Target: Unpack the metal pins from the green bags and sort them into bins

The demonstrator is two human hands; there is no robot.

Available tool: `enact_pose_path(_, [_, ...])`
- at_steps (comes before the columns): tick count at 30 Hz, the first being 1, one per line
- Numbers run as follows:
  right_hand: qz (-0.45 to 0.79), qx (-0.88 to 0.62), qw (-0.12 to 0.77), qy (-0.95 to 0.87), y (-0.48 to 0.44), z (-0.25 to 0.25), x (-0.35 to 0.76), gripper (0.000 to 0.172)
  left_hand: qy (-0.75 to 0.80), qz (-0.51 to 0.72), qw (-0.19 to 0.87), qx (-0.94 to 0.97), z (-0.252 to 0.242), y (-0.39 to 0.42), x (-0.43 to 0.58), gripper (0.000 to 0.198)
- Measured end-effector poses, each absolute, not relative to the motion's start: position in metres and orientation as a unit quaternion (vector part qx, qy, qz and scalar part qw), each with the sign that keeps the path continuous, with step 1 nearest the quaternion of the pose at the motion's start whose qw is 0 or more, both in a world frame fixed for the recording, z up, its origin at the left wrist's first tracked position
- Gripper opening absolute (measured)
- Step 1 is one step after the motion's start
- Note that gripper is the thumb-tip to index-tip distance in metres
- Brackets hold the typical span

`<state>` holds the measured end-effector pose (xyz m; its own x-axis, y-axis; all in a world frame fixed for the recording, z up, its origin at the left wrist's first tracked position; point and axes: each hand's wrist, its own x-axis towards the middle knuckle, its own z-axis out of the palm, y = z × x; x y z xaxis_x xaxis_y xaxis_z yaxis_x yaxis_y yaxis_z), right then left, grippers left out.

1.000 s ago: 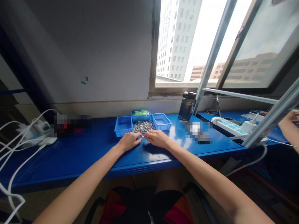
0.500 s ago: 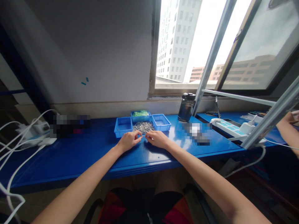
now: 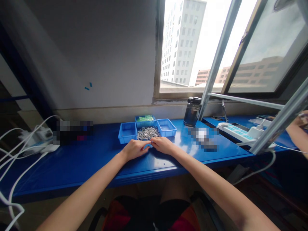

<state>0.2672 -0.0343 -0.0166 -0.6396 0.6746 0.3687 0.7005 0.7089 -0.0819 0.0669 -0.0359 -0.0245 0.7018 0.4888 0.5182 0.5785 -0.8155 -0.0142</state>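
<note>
My left hand (image 3: 135, 149) and my right hand (image 3: 164, 145) meet at the fingertips above the blue tabletop (image 3: 96, 160). The fingers of both are bent and drawn together. Anything small between them is too fine to make out. Just beyond the fingertips lies a heap of thin, silvery metal pieces (image 3: 148, 132), like small screws or rivets. A blue bin (image 3: 127, 138) stands left of the heap, and another blue bin (image 3: 168, 132) stands right of it. Behind, a third blue bin (image 3: 137, 122) holds green-tinted plastic packets (image 3: 146, 118).
A dark bottle (image 3: 191, 112) stands at the back right, with a blurred item (image 3: 203, 138) in front. White cables (image 3: 31, 141) crowd the left end. To the right are a metal post (image 3: 276, 128), a power strip (image 3: 240, 131) and another person's arm (image 3: 297, 134).
My hands have come together, so the small gap between their fingertips has closed. My left hand shifted slightly right. The bins and heap stay in place.
</note>
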Motion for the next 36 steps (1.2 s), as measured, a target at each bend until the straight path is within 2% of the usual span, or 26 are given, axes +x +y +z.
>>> enact_pose_path(5, [-0.038,-0.386,0.199,-0.9,-0.0328,-0.0165,0.2684,0.017,-0.323,-0.259,0.113,-0.903,-0.0246,-0.0345,0.0655,0.026])
enact_pose_path(11, [-0.064,-0.367,0.245,-0.895,-0.031,-0.0186,0.2708,0.021,-0.391,-0.242,0.078,-0.885,-0.0227,-0.0323,0.0662,0.019])
enact_pose_path(19, [-0.042,-0.374,0.232,-0.897,-0.033,-0.0181,0.2697,0.016,-0.408,-0.262,0.04,-0.874,-0.0219,-0.0325,0.0665,0.017])
enact_pose_path(23, [-0.035,-0.371,0.191,-0.908,-0.0325,-0.0187,0.2691,0.012,-0.396,-0.273,0.04,-0.876,-0.0212,-0.036,0.068,0.016])
enact_pose_path(31, [-0.03,-0.376,0.238,-0.895,-0.0323,-0.018,0.2706,0.017,-0.397,-0.308,0.063,-0.862,-0.0208,-0.035,0.0658,0.026])
enact_pose_path(36, [-0.032,-0.351,0.225,-0.908,-0.0325,-0.0186,0.2703,0.018,-0.33,-0.294,0.077,-0.894,-0.023,-0.0354,0.0665,0.027])
